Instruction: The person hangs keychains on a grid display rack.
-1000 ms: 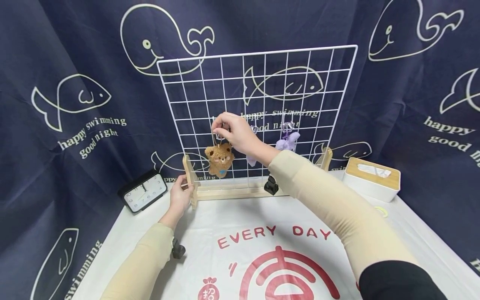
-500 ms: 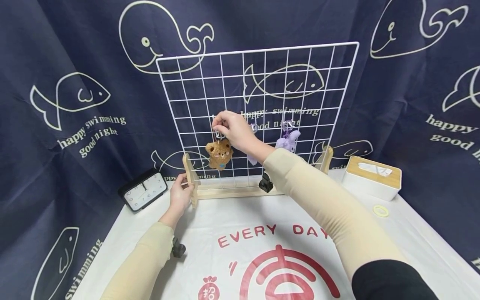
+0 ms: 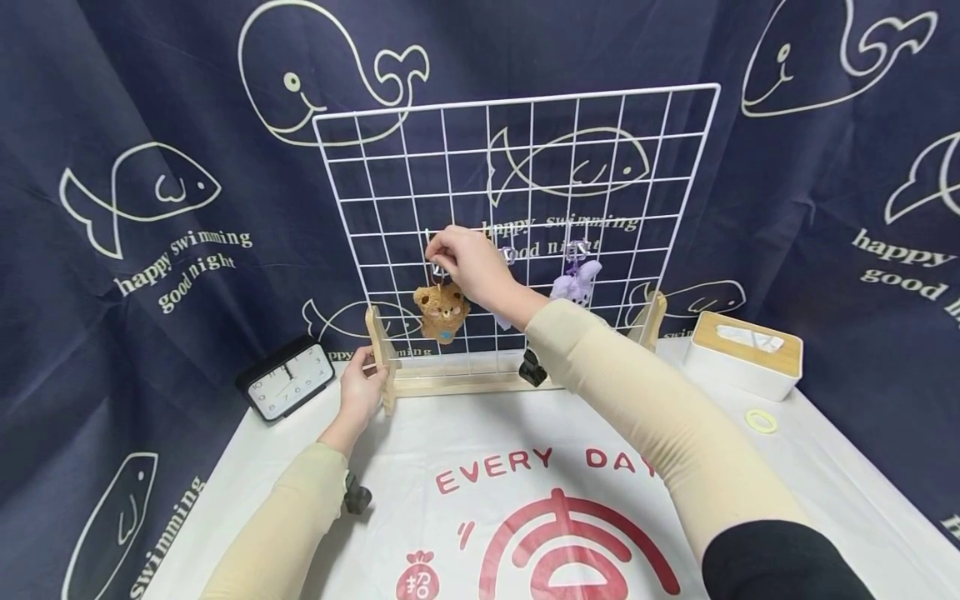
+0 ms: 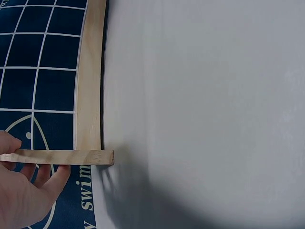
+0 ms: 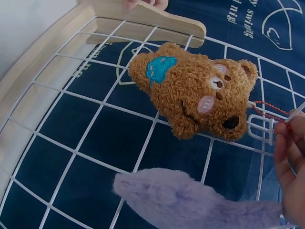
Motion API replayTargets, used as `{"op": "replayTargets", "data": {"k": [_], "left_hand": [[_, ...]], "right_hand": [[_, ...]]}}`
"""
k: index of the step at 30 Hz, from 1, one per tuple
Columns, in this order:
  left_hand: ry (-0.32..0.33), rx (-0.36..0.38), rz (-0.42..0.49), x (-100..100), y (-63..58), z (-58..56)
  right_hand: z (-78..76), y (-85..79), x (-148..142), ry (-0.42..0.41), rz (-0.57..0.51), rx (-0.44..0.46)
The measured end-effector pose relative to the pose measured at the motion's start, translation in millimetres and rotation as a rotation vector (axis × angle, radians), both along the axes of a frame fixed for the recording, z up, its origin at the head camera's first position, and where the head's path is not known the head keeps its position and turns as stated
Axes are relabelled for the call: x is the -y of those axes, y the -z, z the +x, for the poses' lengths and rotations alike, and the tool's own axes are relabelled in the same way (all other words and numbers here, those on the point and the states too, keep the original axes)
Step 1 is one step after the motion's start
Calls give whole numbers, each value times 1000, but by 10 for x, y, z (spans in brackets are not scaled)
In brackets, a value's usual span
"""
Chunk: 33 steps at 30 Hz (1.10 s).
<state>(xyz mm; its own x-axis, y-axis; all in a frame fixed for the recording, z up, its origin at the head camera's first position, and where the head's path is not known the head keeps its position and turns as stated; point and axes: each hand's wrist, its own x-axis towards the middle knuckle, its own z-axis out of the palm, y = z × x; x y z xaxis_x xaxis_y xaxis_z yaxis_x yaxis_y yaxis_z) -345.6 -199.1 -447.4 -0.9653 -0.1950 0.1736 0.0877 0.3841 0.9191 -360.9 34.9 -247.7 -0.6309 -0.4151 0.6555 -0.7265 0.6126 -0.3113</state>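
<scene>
A brown plush bear keychain [image 3: 442,312] with a blue patch hangs in front of the white wire grid [image 3: 510,105]. My right hand [image 3: 468,260] pinches its red cord [image 5: 269,106] above the bear's head, beside a white hook [image 5: 261,128] on the grid. My left hand [image 3: 362,388] grips the wooden stand [image 4: 62,156] at the grid's left end, thumb on one side and fingers on the other. Right of the bear hang a purple plush [image 3: 576,282] and another pale purple plush [image 5: 176,198], partly hidden by my right hand in the head view.
A black-framed clock [image 3: 291,382] stands at the left of the white table [image 3: 420,450]. On the right are a tissue box [image 3: 742,357] with a wooden lid and a yellow ring [image 3: 761,421]. A dark blue curtain [image 3: 187,92] hangs behind the grid.
The bear has risen a little against the grid, then dropped slightly. My right forearm has shifted left, uncovering the yellow ring. My left hand stays on the stand.
</scene>
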Motion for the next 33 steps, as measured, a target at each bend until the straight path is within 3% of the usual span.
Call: {"op": "replayTargets", "data": {"k": [6,15,33], "left_hand": [[4,4,1,0,-1,3],[6,4,-6,0,-11,11],[2,0,-19,-20,-28,35]], "right_hand": [[3,11,-26,-1,65,-60],[-32,38,-27,59,149,-73],[19,76,-5,79,143,-173]]}}
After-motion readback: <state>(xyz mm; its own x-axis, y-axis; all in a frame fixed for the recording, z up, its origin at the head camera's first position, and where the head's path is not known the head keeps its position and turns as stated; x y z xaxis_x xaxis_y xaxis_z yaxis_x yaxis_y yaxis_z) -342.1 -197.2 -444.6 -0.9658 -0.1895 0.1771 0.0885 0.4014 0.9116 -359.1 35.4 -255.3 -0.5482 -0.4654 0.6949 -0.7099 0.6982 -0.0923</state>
